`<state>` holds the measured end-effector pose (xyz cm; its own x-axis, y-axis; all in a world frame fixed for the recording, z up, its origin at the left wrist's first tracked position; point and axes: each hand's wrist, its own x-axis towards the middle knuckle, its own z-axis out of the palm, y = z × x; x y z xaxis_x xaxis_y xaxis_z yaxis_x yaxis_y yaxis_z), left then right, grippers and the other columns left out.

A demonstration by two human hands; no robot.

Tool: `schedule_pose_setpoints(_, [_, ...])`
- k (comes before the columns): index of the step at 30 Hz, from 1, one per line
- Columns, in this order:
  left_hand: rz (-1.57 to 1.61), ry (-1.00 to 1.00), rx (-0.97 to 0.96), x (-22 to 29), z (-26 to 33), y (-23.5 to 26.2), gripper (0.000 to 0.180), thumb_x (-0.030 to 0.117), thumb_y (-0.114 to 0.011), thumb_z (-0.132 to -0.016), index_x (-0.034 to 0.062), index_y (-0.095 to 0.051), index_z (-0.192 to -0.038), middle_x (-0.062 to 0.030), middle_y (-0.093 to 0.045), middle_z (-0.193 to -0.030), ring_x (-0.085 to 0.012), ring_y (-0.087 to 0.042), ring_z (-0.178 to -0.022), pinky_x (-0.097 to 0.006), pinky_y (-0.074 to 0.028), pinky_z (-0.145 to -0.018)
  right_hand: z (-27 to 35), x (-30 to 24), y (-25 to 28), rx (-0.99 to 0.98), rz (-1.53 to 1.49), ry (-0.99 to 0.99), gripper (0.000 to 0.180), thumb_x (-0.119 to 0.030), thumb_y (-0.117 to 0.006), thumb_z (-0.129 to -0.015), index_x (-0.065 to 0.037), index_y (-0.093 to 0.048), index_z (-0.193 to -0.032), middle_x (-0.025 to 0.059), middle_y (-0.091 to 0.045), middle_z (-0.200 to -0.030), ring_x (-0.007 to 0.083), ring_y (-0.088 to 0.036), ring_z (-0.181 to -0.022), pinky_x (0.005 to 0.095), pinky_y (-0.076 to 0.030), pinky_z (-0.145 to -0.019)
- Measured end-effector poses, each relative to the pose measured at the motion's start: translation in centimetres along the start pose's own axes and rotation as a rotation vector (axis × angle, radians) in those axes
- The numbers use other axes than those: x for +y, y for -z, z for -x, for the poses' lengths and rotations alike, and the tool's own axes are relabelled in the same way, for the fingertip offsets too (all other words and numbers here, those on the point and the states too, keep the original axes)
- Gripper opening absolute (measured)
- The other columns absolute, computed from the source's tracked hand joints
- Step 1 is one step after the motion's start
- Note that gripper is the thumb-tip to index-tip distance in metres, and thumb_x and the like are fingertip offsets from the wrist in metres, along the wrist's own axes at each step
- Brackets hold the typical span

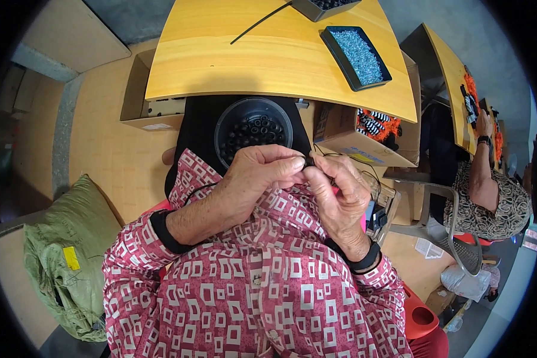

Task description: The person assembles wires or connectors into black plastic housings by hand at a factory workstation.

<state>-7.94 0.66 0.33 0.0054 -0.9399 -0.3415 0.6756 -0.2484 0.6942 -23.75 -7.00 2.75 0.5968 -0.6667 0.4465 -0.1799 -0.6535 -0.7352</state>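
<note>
My left hand (253, 176) and my right hand (342, 194) meet in front of my body, just beyond the patterned shirt. Both are closed, thumbs and fingers pinching a small black part (308, 161) between them. Its exact kind is mostly hidden by the fingertips. A thin black cord (200, 190) shows beside my left wrist. Just past my hands, a dark round bowl (219, 134) rests on my lap. It holds many small black ring-shaped parts (258, 128), loosely piled.
Ahead stands a yellow wooden table (232, 71) carrying a black tray (355, 88) of bluish clear bits and a black rod (259, 24). Cardboard boxes (364, 140) flank my legs. A green sack (71, 238) lies left. Rightward, another person (489, 191) works beside a metal-framed chair (453, 238).
</note>
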Motion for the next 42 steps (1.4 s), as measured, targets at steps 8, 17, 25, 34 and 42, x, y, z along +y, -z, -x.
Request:
schedule_pose_setpoints(8, [0.125,0.014,0.001,-0.5,-0.8,-0.4,0.019,0.017,-0.06,-0.093,0.0018,-0.066,-0.103,-0.0051,-0.067,-0.094,-0.0089,-0.062,-0.087,-0.022,-0.051,-0.077,-0.2,1.1,-0.5,0.03,0.197,0.103,0.038,-0.003,-0.078,-0.068,-0.001,-0.063,-0.103,0.0057,-0.062,-0.077,0.019,-0.059,-0.068,0.0303,-0.046,-0.065])
schedule_pose_setpoints(17, [0.061,0.057,-0.074,0.2,-0.6,0.4,0.024,0.028,-0.059,-0.094,0.0051,-0.066,-0.095,-0.0006,-0.064,-0.088,-0.0053,-0.058,-0.081,-0.021,-0.048,-0.078,-0.5,1.0,0.0,0.004,0.202,0.141,0.034,-0.006,-0.081,-0.066,-0.001,-0.065,-0.096,0.0047,-0.062,-0.073,0.0178,-0.059,-0.063,0.0304,-0.046,-0.06])
schedule_pose_setpoints(25, [-0.089,0.033,-0.075,0.9,0.0,0.1,0.021,0.023,-0.062,-0.092,0.0032,-0.067,-0.098,0.0032,-0.061,-0.081,-0.0028,-0.054,-0.077,-0.019,-0.046,-0.075,-0.8,0.9,0.6,-0.018,0.242,0.195,0.034,-0.008,-0.081,-0.065,-0.001,-0.066,-0.095,0.0061,-0.062,-0.074,0.0199,-0.059,-0.066,0.0318,-0.046,-0.062])
schedule_pose_setpoints(34, [-0.211,-0.042,-0.014,0.4,0.3,-0.4,0.022,0.013,-0.063,-0.09,-0.0016,-0.066,-0.105,-0.0049,-0.067,-0.093,-0.008,-0.06,-0.082,-0.022,-0.049,-0.077,-1.6,-0.9,1.9,-0.164,0.324,0.247,0.031,-0.007,-0.077,-0.071,0.001,-0.066,-0.099,0.0096,-0.064,-0.08,0.0231,-0.061,-0.071,0.0334,-0.047,-0.066])
schedule_pose_setpoints(42, [-0.097,-0.011,-0.043,0.3,0.5,-0.8,0.026,0.013,-0.059,-0.092,-0.0058,-0.061,-0.111,-0.0128,-0.068,-0.099,-0.0165,-0.066,-0.092,-0.026,-0.052,-0.086,-2.5,-0.8,3.1,-0.28,0.145,0.092,0.015,-0.003,-0.072,-0.076,0.001,-0.068,-0.091,0.0114,-0.066,-0.079,0.0244,-0.063,-0.07,0.0329,-0.049,-0.064])
